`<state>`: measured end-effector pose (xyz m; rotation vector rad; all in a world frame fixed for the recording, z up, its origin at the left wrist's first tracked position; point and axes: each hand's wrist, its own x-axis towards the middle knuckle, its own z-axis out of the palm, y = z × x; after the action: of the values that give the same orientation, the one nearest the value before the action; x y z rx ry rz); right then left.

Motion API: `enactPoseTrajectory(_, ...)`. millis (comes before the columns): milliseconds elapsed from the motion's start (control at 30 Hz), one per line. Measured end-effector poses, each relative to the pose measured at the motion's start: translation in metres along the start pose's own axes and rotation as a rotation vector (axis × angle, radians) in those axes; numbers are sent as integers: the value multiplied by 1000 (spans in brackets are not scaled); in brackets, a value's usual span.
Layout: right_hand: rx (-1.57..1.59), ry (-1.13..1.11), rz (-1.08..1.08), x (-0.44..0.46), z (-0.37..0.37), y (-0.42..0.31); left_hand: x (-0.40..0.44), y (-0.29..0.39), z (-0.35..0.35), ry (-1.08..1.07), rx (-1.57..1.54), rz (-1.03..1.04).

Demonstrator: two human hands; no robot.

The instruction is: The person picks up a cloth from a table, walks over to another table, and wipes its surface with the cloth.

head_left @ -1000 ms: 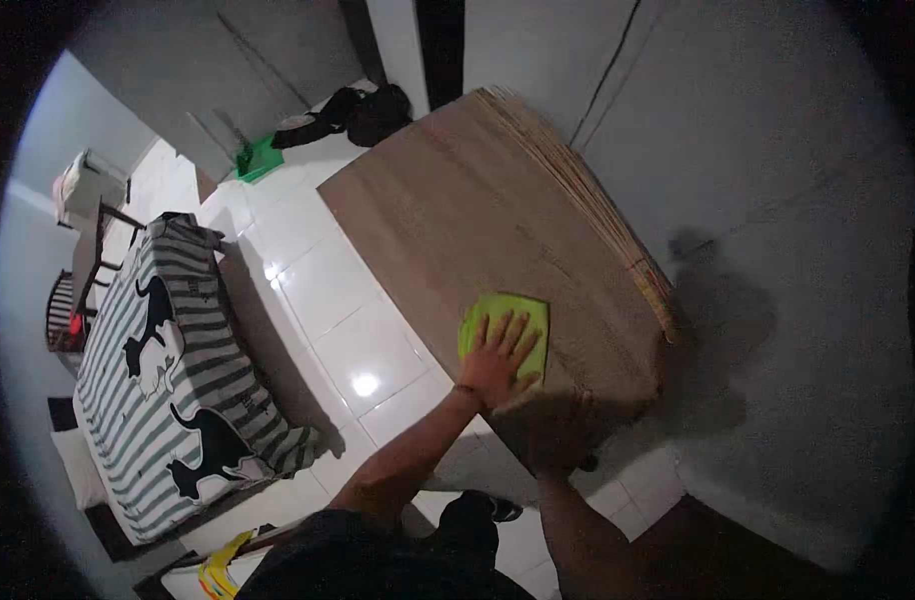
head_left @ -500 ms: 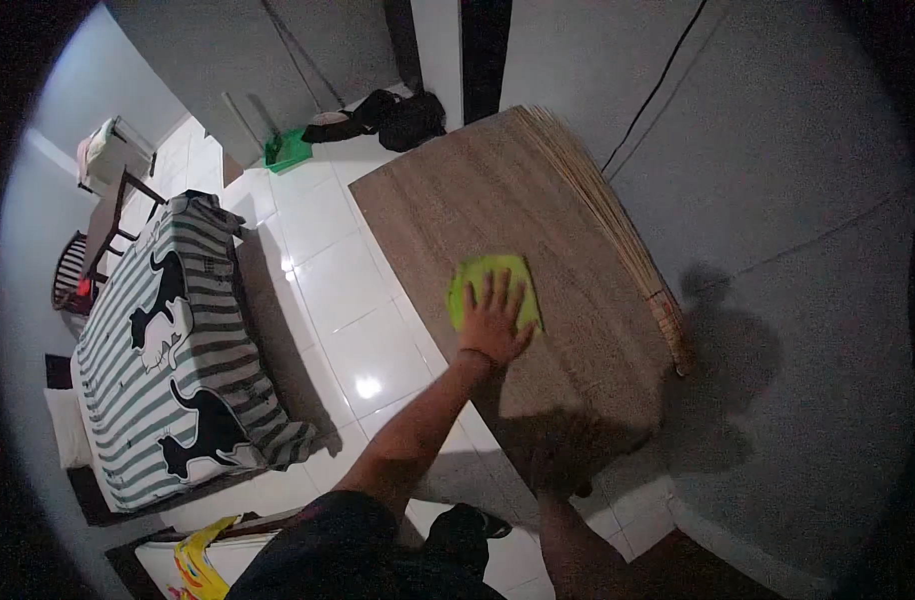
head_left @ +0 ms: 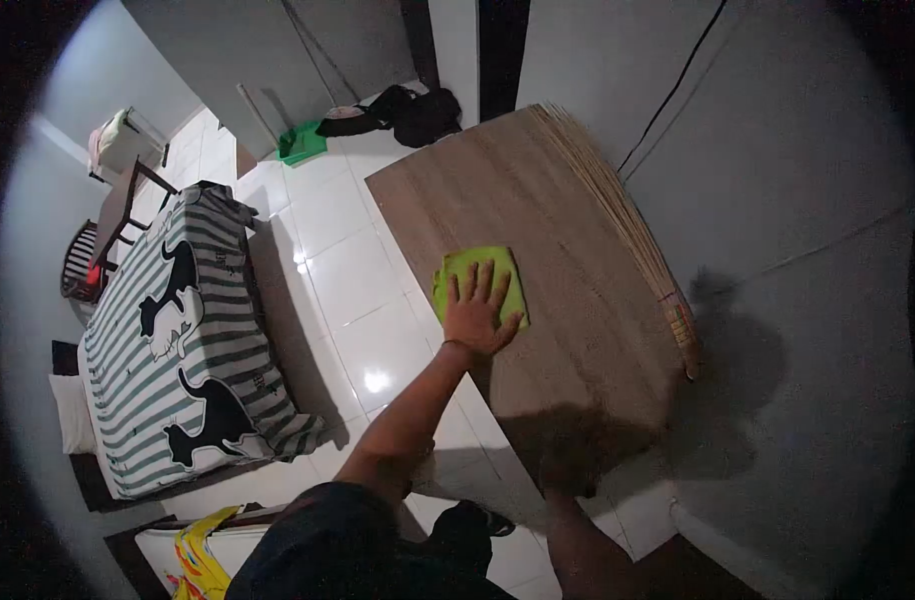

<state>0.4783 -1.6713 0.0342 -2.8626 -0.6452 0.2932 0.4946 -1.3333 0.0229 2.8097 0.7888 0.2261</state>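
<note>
My left fingers (head_left: 485, 285) lie spread on the green cloth (head_left: 516, 290), counter (head_left: 578, 290) beneath them; my shadowed right hand (head_left: 570, 468) I can't tell.

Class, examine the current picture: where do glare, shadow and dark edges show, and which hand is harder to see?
Head view: bright glare spots the tiled floor; shadow darkens the near end of the brown board, leaving the right hand hard to make out, while the left hand is plainly lit. Also head view: a shadow lies on the grey wall; black rounds the corners.
</note>
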Motion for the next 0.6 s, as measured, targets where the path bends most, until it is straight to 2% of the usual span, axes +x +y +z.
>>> enactPoseTrajectory(167, -58, 61, -32, -1, 18, 16, 5, 43, 1, -127, 76, 2)
enactPoseTrajectory(233, -94, 55, -31, 0, 25, 22, -28, 58, 7, -191, 27, 236)
enactPoseTrajectory(333, -154, 1, -6, 1, 37, 35, -74, 54, 8, -233, -95, 348)
enactPoseTrajectory(367, -155, 1, -6, 2, 40, 36, -76, 45, 6, -233, -96, 347)
enactPoseTrajectory(500, -258, 312, -315, 5, -4, -1, -61, 11, -13, -219, -92, 221)
enactPoseTrajectory(533, -282, 391, -392, 4, -8, -2, -48, 3, -8, -119, -71, 144)
enactPoseTrajectory(567, -282, 389, -391, 1, -2, 1, -37, -4, -4, -18, -47, 67)
enactPoseTrajectory(600, -183, 316, -274, -2, 6, 5, -24, -6, -3, -19, -47, 67)
